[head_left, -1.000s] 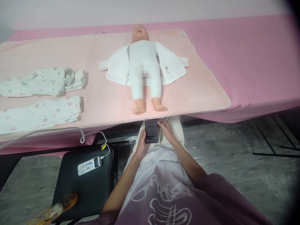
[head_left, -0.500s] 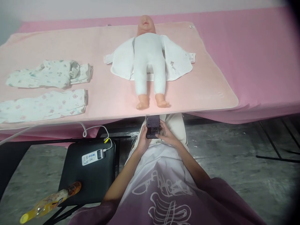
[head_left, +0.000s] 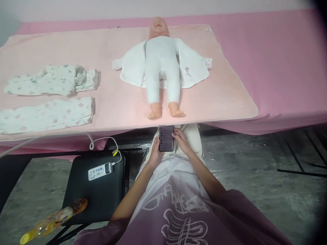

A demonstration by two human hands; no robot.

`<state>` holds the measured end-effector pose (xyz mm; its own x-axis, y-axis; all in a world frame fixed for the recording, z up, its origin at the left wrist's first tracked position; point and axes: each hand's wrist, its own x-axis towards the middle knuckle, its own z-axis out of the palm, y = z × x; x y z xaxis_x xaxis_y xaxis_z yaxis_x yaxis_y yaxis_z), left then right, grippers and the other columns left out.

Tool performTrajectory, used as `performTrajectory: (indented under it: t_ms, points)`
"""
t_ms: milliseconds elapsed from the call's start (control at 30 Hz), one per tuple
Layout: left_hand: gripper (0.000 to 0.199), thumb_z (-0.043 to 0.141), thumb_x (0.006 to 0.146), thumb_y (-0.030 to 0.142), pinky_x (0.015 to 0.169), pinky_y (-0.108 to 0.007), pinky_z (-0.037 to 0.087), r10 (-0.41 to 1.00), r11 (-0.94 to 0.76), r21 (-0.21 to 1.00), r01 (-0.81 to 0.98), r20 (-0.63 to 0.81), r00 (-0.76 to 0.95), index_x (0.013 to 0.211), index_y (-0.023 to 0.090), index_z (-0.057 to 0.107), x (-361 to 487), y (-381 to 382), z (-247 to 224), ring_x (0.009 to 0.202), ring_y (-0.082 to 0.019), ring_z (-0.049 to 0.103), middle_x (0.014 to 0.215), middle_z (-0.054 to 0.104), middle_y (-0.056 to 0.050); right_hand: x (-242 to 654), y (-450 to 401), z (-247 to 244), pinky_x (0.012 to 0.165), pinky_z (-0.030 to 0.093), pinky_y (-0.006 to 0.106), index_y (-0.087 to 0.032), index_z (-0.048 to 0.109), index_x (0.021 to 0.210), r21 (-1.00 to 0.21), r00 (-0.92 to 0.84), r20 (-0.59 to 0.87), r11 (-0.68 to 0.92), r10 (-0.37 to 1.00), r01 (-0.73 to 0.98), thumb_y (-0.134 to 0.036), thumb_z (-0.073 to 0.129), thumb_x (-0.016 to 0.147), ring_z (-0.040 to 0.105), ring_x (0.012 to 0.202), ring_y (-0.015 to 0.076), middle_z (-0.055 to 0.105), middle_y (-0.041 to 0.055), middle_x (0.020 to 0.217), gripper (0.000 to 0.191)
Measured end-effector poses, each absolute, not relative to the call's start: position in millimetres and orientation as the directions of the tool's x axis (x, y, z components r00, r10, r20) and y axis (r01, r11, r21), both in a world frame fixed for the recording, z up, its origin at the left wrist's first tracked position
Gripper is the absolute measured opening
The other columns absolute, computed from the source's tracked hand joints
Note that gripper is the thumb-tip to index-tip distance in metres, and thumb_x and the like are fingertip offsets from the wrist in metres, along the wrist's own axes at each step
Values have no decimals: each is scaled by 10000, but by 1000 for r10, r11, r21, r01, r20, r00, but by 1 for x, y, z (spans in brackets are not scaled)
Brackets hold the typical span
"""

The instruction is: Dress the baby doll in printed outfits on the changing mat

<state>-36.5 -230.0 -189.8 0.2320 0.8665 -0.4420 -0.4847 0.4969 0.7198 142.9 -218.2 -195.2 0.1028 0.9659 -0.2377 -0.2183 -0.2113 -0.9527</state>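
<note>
Over my lap, just below the table edge, I hold a dark smartphone (head_left: 166, 139) with its screen lit and showing a list. My left hand (head_left: 155, 152) is closed around the phone's left side. At its right side, my right hand (head_left: 182, 140) grips the edge, one digit reaching onto the screen; its other fingertips are partly hidden. Beyond the phone a baby doll (head_left: 162, 64) lies on its back, feet toward me. It wears white leggings, and a white baby top (head_left: 194, 69) is spread open beneath it with both sleeves out to the sides.
A patterned baby garment (head_left: 51, 80) and another folded one (head_left: 48, 114) lie left on the pink mat (head_left: 217, 98). A white power bank (head_left: 100, 171) with a cable rests on the black stool (head_left: 104, 197), beside a yellow-capped bottle (head_left: 51, 223). Metal legs (head_left: 292, 153) stand at right.
The phone screen has switched to a different page with a list. My right thumb has moved from the lower part of the screen up to its right edge.
</note>
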Motion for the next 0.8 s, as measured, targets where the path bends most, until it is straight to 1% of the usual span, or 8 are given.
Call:
performTrajectory:
  t_ms: [167, 233, 333, 500, 700, 800]
  points:
    - [517, 789, 1002, 632, 1205, -445, 561, 861, 505, 713, -486, -454, 229, 1369, 273, 734, -38, -230, -192, 1447, -296, 648, 1495, 712, -92, 141, -215, -195, 1032, 549, 423, -276, 651, 1096, -960, 126, -221, -194, 967, -200, -621, 759, 893, 680, 1033, 291, 723, 24, 930, 414]
    - [509, 796, 999, 628, 1195, -444, 572, 858, 511, 707, -490, -456, 236, 1366, 280, 739, -38, -230, -191, 1446, -298, 653, 1506, 713, -84, 141, -216, -194, 1023, 544, 415, -273, 656, 1083, -962, 143, -216, -187, 966, -198, -627, 739, 903, 678, 1045, 291, 723, 26, 942, 406]
    - [491, 801, 1000, 620, 1190, -447, 580, 858, 511, 701, -497, -452, 244, 1355, 284, 749, -38, -230, -190, 1444, -305, 659, 1509, 722, -73, 141, -216, -192, 1009, 540, 409, -267, 668, 1061, -963, 161, -216, -183, 963, -196, -634, 712, 910, 674, 1077, 295, 739, 38, 1011, 399]
    - [488, 798, 1011, 603, 1203, -443, 563, 854, 517, 690, -506, -454, 254, 1369, 275, 745, -38, -230, -187, 1450, -305, 654, 1501, 728, -75, 139, -215, -191, 1012, 530, 403, -257, 682, 1042, -966, 188, -207, -170, 960, -195, -629, 704, 896, 664, 1104, 297, 748, 51, 1074, 401]
    - [553, 859, 966, 602, 1224, -416, 539, 853, 517, 677, -524, -462, 244, 1365, 234, 749, -37, -231, -181, 1495, -313, 615, 1484, 731, -98, 139, -214, -190, 1002, 530, 385, -256, 670, 1008, -969, 196, -193, -156, 961, -190, -657, 709, 893, 664, 1084, 278, 742, 35, 1031, 419]
    - [531, 857, 972, 589, 1200, -404, 556, 852, 518, 679, -520, -462, 245, 1366, 249, 749, -37, -231, -181, 1487, -309, 621, 1499, 724, -90, 138, -213, -190, 949, 537, 379, -258, 656, 995, -969, 197, -187, -147, 962, -201, -674, 738, 892, 666, 1020, 266, 740, 29, 985, 437]
